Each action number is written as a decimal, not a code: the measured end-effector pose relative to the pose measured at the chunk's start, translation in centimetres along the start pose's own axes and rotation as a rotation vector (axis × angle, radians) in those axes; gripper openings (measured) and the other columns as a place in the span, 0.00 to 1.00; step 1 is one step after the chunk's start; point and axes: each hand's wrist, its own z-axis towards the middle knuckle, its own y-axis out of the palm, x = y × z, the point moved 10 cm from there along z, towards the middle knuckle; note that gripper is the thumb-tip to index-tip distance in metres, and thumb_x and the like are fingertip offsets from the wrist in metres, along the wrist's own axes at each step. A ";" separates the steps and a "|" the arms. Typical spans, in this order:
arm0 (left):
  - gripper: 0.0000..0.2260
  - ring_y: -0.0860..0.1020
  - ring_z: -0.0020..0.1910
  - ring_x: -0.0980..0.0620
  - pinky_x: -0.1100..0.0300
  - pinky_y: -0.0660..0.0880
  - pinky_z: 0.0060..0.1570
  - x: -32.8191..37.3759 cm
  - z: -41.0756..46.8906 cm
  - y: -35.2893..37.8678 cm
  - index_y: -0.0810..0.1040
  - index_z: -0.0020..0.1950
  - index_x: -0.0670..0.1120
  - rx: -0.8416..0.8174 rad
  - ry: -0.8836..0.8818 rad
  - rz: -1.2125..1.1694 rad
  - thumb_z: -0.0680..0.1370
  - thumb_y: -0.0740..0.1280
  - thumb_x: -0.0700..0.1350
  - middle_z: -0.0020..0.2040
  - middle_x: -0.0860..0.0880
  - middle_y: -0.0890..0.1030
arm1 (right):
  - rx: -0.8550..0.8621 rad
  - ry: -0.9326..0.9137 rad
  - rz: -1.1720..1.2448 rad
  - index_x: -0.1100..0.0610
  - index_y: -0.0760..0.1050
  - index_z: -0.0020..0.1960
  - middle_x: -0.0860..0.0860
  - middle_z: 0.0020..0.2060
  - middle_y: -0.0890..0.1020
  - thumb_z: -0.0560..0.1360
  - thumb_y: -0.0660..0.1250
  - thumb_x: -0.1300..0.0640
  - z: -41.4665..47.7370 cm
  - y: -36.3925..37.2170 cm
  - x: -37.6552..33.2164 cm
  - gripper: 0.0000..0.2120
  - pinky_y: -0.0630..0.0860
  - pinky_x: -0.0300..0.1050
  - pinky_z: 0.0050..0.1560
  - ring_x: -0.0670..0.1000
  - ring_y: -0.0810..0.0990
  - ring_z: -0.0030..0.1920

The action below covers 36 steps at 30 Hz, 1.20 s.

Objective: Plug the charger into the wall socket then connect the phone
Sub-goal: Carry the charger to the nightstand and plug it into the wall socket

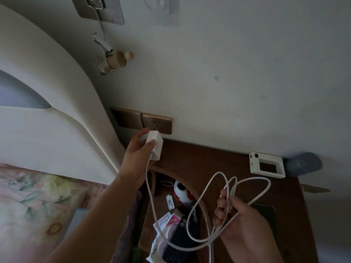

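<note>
White charger (154, 147), faint grey lettering on one face. White cable (191, 242), looped. Brass-gold socket (157, 125) and matching switch plate (126, 117) at its 9 o'clock. Pale grey-white wall (247, 73). Cream headboard (47, 92) with a grey-blue inset panel. Bedsheet (28, 202) pink, printed with pale green leaves and cream flowers. Dark reddish-brown tabletop (218, 158). Cream-white frame (266, 165) with a dark window, at 3 o'clock of the charger. Slate-grey mouse (303, 164) beside it. Black phone (180, 238), dotted pattern on its case. White-and-pink packets (165, 223) with red print. White, red and black ball (181, 191).
</note>
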 end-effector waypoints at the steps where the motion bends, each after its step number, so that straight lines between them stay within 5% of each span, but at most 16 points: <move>1: 0.17 0.74 0.54 0.45 0.52 0.80 0.45 0.0 0.2 0.1 0.75 0.63 0.58 0.003 0.007 0.002 0.77 0.66 0.42 0.59 0.49 0.70 | 0.007 0.006 0.000 0.60 0.75 0.48 0.54 0.29 0.72 0.79 0.58 0.59 0.1 -0.1 0.1 0.08 0.62 0.44 0.32 0.51 0.66 0.29; 9: 0.15 0.74 0.59 0.42 0.41 0.77 0.58 0.0 1.8 0.8 0.78 0.51 0.64 0.014 0.065 -0.017 0.76 0.67 0.41 0.55 0.55 0.73 | 0.047 0.026 0.004 0.60 0.75 0.48 0.54 0.29 0.72 0.79 0.58 0.59 0.9 -0.1 0.7 0.08 0.62 0.44 0.31 0.51 0.66 0.28; 22: 0.13 0.74 0.60 0.45 0.47 0.78 0.55 1.0 2.0 -0.1 0.79 0.51 0.62 0.059 0.176 0.047 0.75 0.69 0.43 0.62 0.51 0.76 | 0.100 0.020 -0.016 0.60 0.76 0.45 0.54 0.28 0.73 0.79 0.59 0.60 1.0 0.0 1.4 0.08 0.62 0.45 0.31 0.52 0.66 0.28; 28: 0.12 0.75 0.56 0.49 0.55 0.78 0.45 1.1 2.2 0.0 0.79 0.51 0.61 0.058 0.168 0.029 0.75 0.69 0.44 0.56 0.57 0.76 | 0.092 0.052 0.013 0.60 0.75 0.44 0.54 0.28 0.72 0.80 0.57 0.59 1.0 0.3 1.9 0.10 0.61 0.45 0.31 0.52 0.65 0.28; 36: 0.09 0.75 0.56 0.47 0.45 0.79 0.54 0.4 2.6 0.4 0.79 0.51 0.55 0.032 0.044 -0.105 0.76 0.68 0.41 0.56 0.52 0.75 | 0.139 0.091 -0.019 0.60 0.74 0.43 0.55 0.28 0.72 0.80 0.57 0.58 1.3 0.3 2.2 0.12 0.61 0.45 0.31 0.52 0.65 0.28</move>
